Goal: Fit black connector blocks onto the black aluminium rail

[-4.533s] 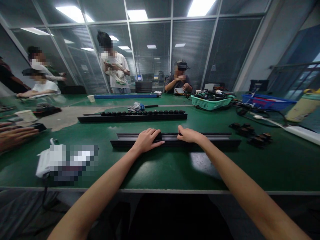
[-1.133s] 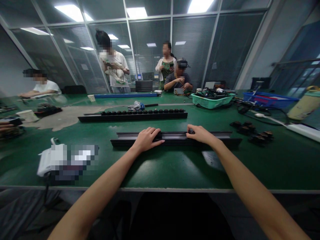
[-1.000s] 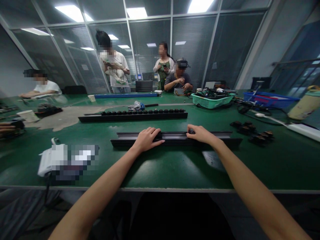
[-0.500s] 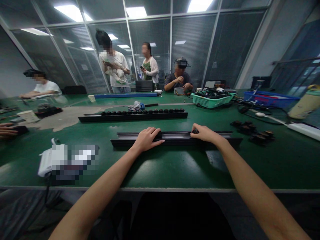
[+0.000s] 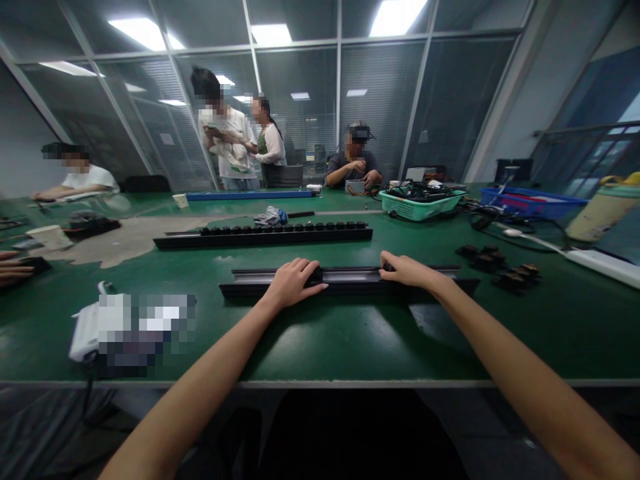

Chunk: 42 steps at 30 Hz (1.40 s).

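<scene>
A long black metal channel rail [image 5: 350, 289] with a pale inner groove lies across the green table in front of me. My left hand [image 5: 294, 283] is closed over a small black block [image 5: 316, 274] in the groove, its thumb along the rail's near wall. Further right on the same rail, my right hand [image 5: 407, 272] pinches another small black piece [image 5: 388, 267] at the groove; my fingers mostly cover it. Behind lies a second black rail [image 5: 265, 239], topped by a row of black blocks [image 5: 280, 228]. Loose black blocks [image 5: 517, 277] sit in clusters to the right.
A green basket of cables [image 5: 417, 208], a blue tray [image 5: 535, 203] and a white power strip [image 5: 605, 265] stand right. At left are a white device [image 5: 97, 327] and a paper cup [image 5: 50, 237]. Another person's hand [image 5: 13, 268] rests at the left edge; others are across the table.
Over these seconds my right hand has moved right along the rail with the black piece. The left hand has stayed put. A person behind the table has walked left.
</scene>
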### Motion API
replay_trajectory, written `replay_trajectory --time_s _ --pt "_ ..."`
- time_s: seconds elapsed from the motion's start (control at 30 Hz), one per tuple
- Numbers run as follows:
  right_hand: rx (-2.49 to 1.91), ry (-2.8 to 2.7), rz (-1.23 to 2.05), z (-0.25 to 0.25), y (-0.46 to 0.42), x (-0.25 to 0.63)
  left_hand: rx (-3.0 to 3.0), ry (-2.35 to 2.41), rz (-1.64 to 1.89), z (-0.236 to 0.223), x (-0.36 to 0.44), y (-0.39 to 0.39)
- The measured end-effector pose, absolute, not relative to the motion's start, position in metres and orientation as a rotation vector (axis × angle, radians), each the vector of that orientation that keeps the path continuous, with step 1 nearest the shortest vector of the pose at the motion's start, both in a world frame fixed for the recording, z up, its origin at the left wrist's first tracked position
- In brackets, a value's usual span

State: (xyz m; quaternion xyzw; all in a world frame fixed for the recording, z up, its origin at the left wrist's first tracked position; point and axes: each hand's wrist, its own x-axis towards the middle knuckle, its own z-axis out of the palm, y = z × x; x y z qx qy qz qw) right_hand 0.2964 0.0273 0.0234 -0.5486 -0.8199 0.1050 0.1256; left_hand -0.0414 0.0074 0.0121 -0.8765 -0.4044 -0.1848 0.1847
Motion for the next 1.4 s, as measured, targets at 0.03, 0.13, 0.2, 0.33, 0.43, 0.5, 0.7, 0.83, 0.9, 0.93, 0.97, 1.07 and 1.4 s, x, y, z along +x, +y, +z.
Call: replay_trajectory --time_s 0.03,0.13,0.2,0.33,0.43,0.5,0.7,0.83,0.9,0.93,0.97,1.07,1.4 --pt "-1.561 -2.369 0.286 0.02 0.026 0.297 -2.472 -1.139 -0.521 0.012 -0.042 0.007" --pt "-1.453 -2.247 0.224 0.011 0.02 0.3 -2.477 -1.136 -0.518 0.011 -0.042 0.008" --pt "-1.416 -2.208 0.22 0.007 0.018 0.301 -2.474 -1.136 -0.518 0.011 -0.042 0.009" --pt "-1.418 -2.208 0.23 0.009 0.018 0.302 -2.473 -1.144 -0.528 0.011 -0.042 0.009" --pt "-1.459 -2.195 0.217 0.011 0.019 0.303 -2.486 -1.137 -0.538 0.011 -0.041 0.009" --pt "-1.463 -2.181 0.199 0.01 0.019 0.303 -2.484 -1.137 -0.541 0.011 -0.04 0.009" --pt "-1.491 -2.158 0.174 0.008 0.019 0.307 -2.476 -1.149 -0.52 0.011 -0.04 0.008" --pt "-1.515 -2.15 0.18 0.009 0.018 0.312 -2.477 -1.144 -0.515 0.011 -0.041 0.009" --pt "-1.503 -2.147 0.196 0.01 0.018 0.313 -2.471 -1.145 -0.509 0.011 -0.041 0.009" --pt "-1.508 -2.148 0.206 0.011 0.017 0.313 -2.467 -1.147 -0.505 0.011 -0.041 0.008" --pt "-1.521 -2.154 0.215 0.012 0.017 0.314 -2.464 -1.148 -0.503 0.011 -0.041 0.008" --pt "-1.574 -2.173 0.205 0.015 0.018 0.317 -2.47 -1.147 -0.501 0.011 -0.04 0.008" --pt "-1.559 -2.171 0.244 0.014 0.018 0.326 -2.486 -1.157 -0.521 0.013 -0.039 0.007"
